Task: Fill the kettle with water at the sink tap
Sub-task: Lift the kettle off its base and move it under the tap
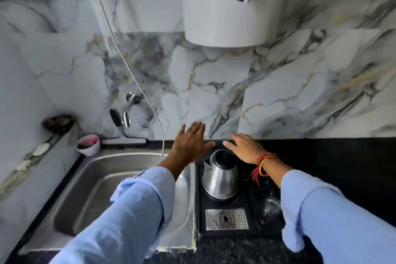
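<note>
A steel kettle [220, 176] stands upright on a black tray [200, 210] to the right of the sink, its top open and dark inside. My left hand [190, 141] hovers open just behind and left of the kettle, fingers spread, holding nothing. My right hand [244, 148] hangs open behind and right of the kettle, palm down, with red and yellow threads on the wrist. Neither hand touches the kettle. The chrome wall tap [128, 111] juts from the marble wall above the steel sink [90, 188], to the left of both hands.
A water purifier [231, 10] hangs on the wall above the kettle. A thin hose [137, 79] runs down the wall into the sink. A small white bowl [88, 144] sits at the sink's back corner. A glass [271, 208] and a perforated drip grate [226, 219] lie on the tray.
</note>
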`<state>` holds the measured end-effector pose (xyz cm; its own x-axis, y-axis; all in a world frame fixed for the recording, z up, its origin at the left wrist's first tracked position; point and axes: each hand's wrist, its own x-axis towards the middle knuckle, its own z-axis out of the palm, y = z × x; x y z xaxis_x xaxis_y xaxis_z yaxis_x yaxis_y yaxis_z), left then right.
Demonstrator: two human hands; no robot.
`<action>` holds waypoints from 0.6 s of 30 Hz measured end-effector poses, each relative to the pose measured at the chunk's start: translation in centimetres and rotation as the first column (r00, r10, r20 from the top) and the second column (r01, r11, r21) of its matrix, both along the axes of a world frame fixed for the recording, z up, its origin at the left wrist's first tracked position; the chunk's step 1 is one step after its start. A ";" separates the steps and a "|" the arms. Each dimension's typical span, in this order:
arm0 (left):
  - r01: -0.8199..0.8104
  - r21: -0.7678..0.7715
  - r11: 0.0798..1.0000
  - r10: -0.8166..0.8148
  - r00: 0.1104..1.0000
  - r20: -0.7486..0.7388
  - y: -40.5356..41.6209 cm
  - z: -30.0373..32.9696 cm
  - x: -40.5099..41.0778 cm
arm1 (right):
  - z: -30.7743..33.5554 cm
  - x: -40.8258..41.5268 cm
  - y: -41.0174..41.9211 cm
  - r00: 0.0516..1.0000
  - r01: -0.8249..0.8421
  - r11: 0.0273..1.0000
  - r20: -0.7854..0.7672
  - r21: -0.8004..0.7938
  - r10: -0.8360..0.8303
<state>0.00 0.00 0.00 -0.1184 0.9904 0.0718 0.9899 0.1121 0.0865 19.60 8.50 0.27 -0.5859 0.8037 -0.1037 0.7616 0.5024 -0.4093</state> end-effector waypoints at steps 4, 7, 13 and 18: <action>0.007 -0.082 0.997 -0.003 0.998 0.056 -0.2 -6.0 1.8 | -4.1 0.8 0.7 0.987 0.038 0.999 0.157 -0.033 -0.032; 0.026 -0.117 0.993 -0.017 0.997 0.076 -0.2 -10.1 3.0 | -6.7 0.3 1.4 0.974 0.033 0.999 0.225 -0.028 -0.026; -0.002 -0.078 0.997 0.007 0.998 0.061 -0.3 -12.2 3.6 | -8.3 -0.8 2.7 0.979 0.022 0.985 0.197 0.172 -0.056; -0.012 -0.048 0.999 0.016 0.996 0.087 -0.4 -12.3 3.6 | -9.1 -1.2 3.2 0.989 0.028 0.954 0.133 0.298 -0.071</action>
<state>3.61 -0.44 -12.33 -0.1360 0.9906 0.0140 0.9771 0.1318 0.1670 18.39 11.65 -8.86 -0.5412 0.8385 0.0637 0.8276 0.5446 -0.1364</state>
